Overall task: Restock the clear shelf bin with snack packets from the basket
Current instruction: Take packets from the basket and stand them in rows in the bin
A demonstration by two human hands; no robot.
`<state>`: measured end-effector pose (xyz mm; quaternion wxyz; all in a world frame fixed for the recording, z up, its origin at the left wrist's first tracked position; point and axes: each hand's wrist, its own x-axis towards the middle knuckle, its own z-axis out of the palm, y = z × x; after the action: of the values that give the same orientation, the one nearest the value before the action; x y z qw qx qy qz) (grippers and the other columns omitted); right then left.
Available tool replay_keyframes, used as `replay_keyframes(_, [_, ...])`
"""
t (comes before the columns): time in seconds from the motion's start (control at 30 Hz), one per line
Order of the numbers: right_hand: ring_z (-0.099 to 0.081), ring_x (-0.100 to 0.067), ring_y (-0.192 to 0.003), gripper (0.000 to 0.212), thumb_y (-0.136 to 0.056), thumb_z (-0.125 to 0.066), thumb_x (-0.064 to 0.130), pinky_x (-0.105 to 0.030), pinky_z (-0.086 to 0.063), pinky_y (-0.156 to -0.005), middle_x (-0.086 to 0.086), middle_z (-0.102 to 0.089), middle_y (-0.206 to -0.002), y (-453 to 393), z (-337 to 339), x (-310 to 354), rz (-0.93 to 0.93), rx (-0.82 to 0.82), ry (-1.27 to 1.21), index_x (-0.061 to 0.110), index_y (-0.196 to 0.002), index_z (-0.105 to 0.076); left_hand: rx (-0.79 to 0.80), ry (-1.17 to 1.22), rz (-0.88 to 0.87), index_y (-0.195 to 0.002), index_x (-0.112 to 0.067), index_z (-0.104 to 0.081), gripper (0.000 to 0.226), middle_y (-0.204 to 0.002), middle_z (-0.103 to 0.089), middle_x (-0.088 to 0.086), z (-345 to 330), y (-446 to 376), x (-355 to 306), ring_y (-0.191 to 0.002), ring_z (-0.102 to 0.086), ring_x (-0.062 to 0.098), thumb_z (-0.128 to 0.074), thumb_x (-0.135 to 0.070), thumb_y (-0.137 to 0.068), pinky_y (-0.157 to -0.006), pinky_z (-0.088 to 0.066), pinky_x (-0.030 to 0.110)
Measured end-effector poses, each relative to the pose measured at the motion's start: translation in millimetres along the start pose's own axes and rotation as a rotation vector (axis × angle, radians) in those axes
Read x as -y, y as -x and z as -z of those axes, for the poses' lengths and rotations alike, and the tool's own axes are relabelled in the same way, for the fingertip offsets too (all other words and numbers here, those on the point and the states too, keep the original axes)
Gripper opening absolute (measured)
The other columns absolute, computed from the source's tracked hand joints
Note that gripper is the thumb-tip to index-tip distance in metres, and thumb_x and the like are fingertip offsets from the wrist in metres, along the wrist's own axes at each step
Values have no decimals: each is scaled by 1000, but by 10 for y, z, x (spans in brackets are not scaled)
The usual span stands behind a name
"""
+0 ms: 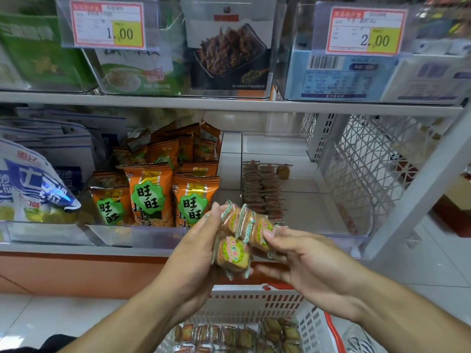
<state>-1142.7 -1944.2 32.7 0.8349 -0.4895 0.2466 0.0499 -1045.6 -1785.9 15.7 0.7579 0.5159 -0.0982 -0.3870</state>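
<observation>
head | both hands' grip: left hand (196, 248), right hand (305, 261) hold crinkly packets (242, 235) (round cakes)

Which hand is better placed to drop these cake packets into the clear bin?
Probably the right hand: it pinches the cake packets on the side nearer the clear bin, while the left hand sits before the orange snack bags.
</observation>
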Motion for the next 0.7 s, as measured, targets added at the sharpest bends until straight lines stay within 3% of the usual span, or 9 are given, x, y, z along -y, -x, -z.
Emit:
replay_keyframes(0.13, [-60,-27,-127,35,-89,-61,22,-40,-53,-96,-10,-69,-128,26,-25,12,10,99,-10,13,-122,-73,27,-11,20,-119,-29,-72,39,-104,-75,11,2,-3,10,-70,-69,22,-72,-43,-82,-56,-57,37])
replay_keyframes(0.2, [-59,-29,-128,35,-93,-59,20,-43,-52,-102,-11,-68,-130,33,-25,26,25,133,2,13,-124,-71,42,-15,23,-119,-29,-71,39,-105,-75,13,-10,-5,4,-70,-69,24,-74,-39,-82,-57,-58,37])
replay_keyframes(0.33, [-61,-25,-114,38,-91,-62,13,-47,-43,-109,-17,-66,-132,29,4,108,123,137,75,11,-129,-67,21,49,15,-118,-25,-71,39,-106,-74,19,-49,-48,-46,-66,-69,26,-76,-34,-81,-52,-58,37])
replay_keyframes(0.5, [-71,-29,-103,56,-74,-78,1,-40,-60,-88,-19,-71,-122,-91,127,400,271,80,76,11,-127,-64,-36,17,-22,-116,-30,-73,36,-111,-76,12,-171,-160,-79,-75,-72,25,-72,-38,-81,-54,-59,37])
replay_keyframes(0.57, [-71,-25,-103,52,-78,-79,0,-38,-58,-93,-14,-72,-117,-245,261,551,464,-161,387,15,-124,-63,-63,23,-50,-110,-34,-75,34,-112,-77,6,-241,-222,-95,-85,-74,26,-74,-39,-77,-61,-60,41])
replay_keyframes(0.63, [-67,-13,-99,45,-81,-81,10,-21,-51,-94,-1,-68,-109,-490,443,683,605,-466,937,20,-120,-61,-44,33,-71,-109,-35,-76,36,-112,-78,3,-329,-278,-116,-91,-76,25,-75,-41,-74,-60,-60,39])
replay_keyframes(0.67, [-65,-11,-97,43,-82,-80,15,-17,-50,-90,0,-63,-108,-630,530,730,598,-550,1111,19,-121,-61,-26,37,-65,-110,-35,-76,37,-112,-77,3,-381,-307,-119,-92,-77,25,-76,-41,-73,-58,-60,37])
replay_keyframes(0.7, [-64,-17,-99,42,-84,-77,20,-21,-52,-90,-2,-59,-110,-773,614,756,535,-588,1214,17,-123,-60,-13,41,-49,-110,-34,-76,39,-113,-77,5,-431,-338,-115,-92,-77,25,-76,-41,-72,-57,-60,35])
